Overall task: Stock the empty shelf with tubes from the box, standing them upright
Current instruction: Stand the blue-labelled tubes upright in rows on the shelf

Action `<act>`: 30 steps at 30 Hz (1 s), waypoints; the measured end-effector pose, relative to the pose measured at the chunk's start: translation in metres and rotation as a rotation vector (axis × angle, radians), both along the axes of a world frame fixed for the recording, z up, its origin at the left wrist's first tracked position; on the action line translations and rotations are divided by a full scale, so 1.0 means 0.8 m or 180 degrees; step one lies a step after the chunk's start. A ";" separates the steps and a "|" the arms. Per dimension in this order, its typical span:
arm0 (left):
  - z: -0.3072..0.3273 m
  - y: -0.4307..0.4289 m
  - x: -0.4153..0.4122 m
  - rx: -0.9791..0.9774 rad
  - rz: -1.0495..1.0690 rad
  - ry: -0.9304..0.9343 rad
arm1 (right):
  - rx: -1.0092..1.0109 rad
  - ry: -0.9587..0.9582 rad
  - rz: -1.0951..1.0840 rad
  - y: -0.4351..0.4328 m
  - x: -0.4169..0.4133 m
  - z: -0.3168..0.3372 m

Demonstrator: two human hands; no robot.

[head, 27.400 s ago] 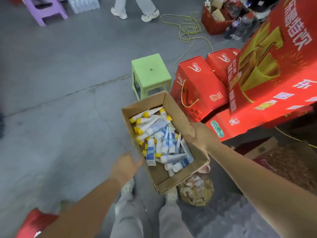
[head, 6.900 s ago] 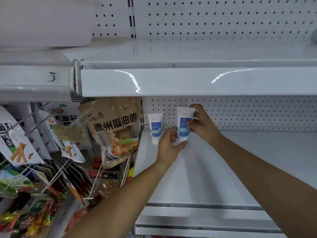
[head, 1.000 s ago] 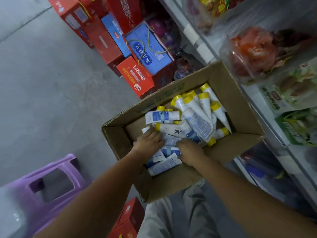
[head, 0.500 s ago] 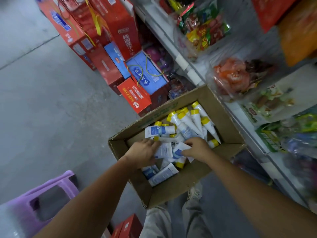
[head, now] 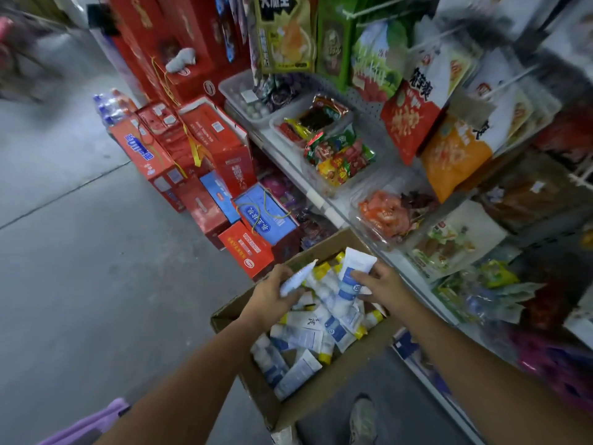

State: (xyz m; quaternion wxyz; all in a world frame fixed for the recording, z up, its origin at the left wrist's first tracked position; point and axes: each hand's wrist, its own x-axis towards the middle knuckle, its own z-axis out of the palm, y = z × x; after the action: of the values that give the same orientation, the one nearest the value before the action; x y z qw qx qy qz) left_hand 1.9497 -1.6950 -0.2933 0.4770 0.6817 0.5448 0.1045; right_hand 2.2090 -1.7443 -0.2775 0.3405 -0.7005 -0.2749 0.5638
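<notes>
Bearing stacked stock on grey floor [head: 80, 268].
Holding up red cartons [head: 221, 146], a blue carton [head: 266, 216], packed water bottles [head: 109, 107], a purple stool [head: 93, 422].

The left forearm [head: 192, 380] hides part of the box's [head: 321, 403] wall, the purple stool [head: 86, 425] left of the box is cut off, and the tubes' [head: 298, 337] print is unreadably blurred.

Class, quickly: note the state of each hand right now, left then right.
Left hand: holds a slim tube.
Right hand: holds a blue-label tube.
</notes>
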 end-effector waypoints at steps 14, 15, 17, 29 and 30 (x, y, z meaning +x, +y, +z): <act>0.152 0.051 0.054 -0.0447 0.0273 -0.1233 | 0.0244 0.0137 0.0056 0.008 0.030 0.158; 0.161 0.053 0.057 -0.0456 0.0265 -0.1276 | 0.0225 0.0042 0.0139 0.006 0.033 0.167; 0.177 0.058 0.065 -0.0418 0.0188 -0.1293 | 0.0237 -0.0072 0.0291 0.003 0.037 0.185; 0.264 0.065 0.128 -0.0427 -0.0239 -0.1782 | 0.0741 -0.0154 -0.0196 -0.025 0.078 0.273; 0.272 0.062 0.135 -0.0455 -0.0286 -0.1820 | 0.0794 -0.0179 -0.0269 -0.030 0.082 0.282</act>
State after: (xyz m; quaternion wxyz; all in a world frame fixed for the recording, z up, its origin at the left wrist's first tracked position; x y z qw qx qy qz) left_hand 2.0577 -1.6455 -0.0755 0.6620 0.6127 0.3636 0.2325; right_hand 2.2743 -1.7685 -0.0522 0.4406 -0.6792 -0.3226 0.4905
